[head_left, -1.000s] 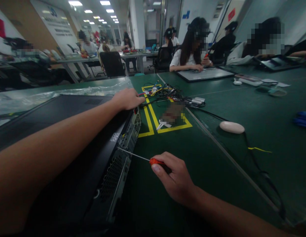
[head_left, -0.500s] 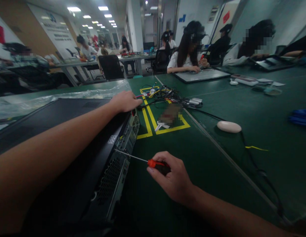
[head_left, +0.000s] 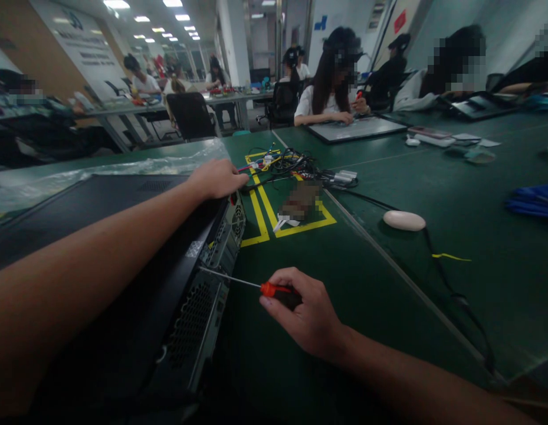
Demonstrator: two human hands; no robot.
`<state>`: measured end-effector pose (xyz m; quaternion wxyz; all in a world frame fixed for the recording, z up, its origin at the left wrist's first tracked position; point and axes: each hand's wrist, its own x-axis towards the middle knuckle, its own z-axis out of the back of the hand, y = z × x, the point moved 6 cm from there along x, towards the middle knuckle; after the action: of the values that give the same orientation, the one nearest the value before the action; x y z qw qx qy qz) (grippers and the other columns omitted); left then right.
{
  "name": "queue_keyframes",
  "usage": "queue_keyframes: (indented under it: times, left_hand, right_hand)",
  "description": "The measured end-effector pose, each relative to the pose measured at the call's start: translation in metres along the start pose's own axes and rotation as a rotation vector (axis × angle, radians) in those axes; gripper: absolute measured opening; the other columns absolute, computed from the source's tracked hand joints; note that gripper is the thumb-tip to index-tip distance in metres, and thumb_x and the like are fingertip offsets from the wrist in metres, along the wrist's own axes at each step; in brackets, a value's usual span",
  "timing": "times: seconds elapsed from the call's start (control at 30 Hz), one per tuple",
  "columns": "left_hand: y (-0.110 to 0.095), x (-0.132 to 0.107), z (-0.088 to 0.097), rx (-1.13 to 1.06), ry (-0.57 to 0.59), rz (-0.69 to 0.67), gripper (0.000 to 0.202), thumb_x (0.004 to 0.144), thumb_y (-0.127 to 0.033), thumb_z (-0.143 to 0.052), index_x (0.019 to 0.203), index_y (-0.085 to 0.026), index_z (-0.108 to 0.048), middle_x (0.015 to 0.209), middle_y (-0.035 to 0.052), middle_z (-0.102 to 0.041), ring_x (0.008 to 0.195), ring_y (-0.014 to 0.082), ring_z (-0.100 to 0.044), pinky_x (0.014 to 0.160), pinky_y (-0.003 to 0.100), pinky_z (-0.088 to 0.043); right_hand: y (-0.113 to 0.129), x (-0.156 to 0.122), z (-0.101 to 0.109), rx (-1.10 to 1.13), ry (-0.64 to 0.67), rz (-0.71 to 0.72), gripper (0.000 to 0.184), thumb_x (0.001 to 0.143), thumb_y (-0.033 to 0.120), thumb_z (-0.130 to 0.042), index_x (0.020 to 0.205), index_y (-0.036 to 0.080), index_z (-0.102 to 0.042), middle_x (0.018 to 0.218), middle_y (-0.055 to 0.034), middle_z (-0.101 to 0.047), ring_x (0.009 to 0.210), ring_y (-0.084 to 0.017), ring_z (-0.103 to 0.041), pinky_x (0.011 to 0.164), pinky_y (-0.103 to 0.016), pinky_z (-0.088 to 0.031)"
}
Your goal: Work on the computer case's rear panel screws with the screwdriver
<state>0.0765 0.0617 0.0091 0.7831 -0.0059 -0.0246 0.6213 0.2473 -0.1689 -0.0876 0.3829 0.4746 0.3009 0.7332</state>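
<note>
A black desktop computer case (head_left: 118,203) lies on its side at the left, its metal rear panel (head_left: 198,307) with vents facing right. My left hand (head_left: 217,178) is closed over the far rear corner of the case, thumb stretched out; its other fingers are partly hidden. In my right hand (head_left: 307,313) is a screwdriver (head_left: 280,294) with a red and black handle, fingers wrapped round it. The thin shaft points left, and its tip meets the upper edge of the rear panel, near a small white label (head_left: 194,249). Whatever sits under the tip is too small to make out.
Beyond the case lies a tangle of cables (head_left: 295,164) by yellow tape marks (head_left: 256,218) on the green table (head_left: 344,260). A pale oval object (head_left: 404,220) rests on a black cable. Clear plastic wrap (head_left: 185,158) lies behind the case. A co-worker (head_left: 331,88) sits across with a flat panel.
The whole view has shifted slightly, so things appear a little further left and up. Both hands keep their hold, and the screwdriver tip stays at the same spot on the case.
</note>
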Motion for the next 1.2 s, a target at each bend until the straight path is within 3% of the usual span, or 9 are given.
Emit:
queue_keyframes:
  times: [0.2,0.53,1.2]
  left_hand:
    - [-0.0006,-0.0009,-0.0002,0.020,0.005,-0.003,0.057,0.091,-0.054,-0.043,0.106,-0.019,-0.085,0.098,0.0192,-0.076,0.093,0.0346,-0.068,0.082,0.043,-0.052]
    - [0.0021,0.0027,-0.0039,0.036,0.009,-0.012,0.058,0.092,-0.053,-0.039,0.107,-0.022,-0.085,0.103,0.0150,-0.077,0.097,0.0318,-0.068,0.085,0.039,-0.051]
    - [0.0013,0.0027,-0.0039,0.035,-0.024,-0.001,0.061,0.090,-0.056,-0.039,0.106,-0.020,-0.085,0.104,0.0193,-0.078,0.097,0.0381,-0.070,0.080,0.044,-0.052]
  right_hand:
    - [-0.0024,-0.0010,-0.0010,-0.015,-0.011,0.015,0.013,0.093,0.020,-0.075,0.101,0.021,-0.065,0.085,0.0004,-0.069,0.069,-0.015,-0.064,0.064,-0.025,-0.049]
    - [0.0012,-0.0001,0.0011,-0.007,-0.027,0.080,0.013,0.094,0.022,-0.076,0.102,0.020,-0.066,0.088,-0.0015,-0.071,0.071,-0.015,-0.064,0.066,-0.025,-0.051]
    - [0.0032,-0.0002,0.0028,-0.063,-0.029,0.044,0.007,0.094,0.020,-0.072,0.101,0.018,-0.072,0.085,-0.0019,-0.071,0.071,-0.015,-0.065,0.067,-0.026,-0.050]
